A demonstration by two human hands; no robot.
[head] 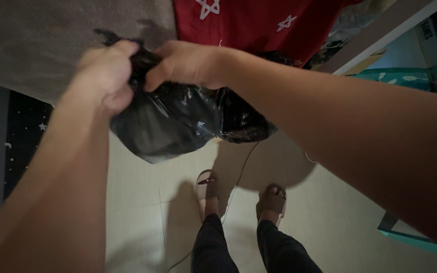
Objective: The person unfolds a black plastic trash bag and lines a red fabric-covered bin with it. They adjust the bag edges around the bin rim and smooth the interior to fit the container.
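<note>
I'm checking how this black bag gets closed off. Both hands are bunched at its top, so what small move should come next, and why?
Probably pull the gathered neck tight into a knot. The left hand and right hand both pinch the crumpled top of the full black plastic bag, which hangs above the tiled floor and the person's feet, with its mouth gathered between the hands.

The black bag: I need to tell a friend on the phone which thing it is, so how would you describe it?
Start at the pale tiled floor where the person's sandalled feet stand. Held in the air above them is the black bag, its gathered top gripped by the left hand and right hand. It is glossy, crinkled plastic, unlike the matte red star-patterned cloth behind.
</note>
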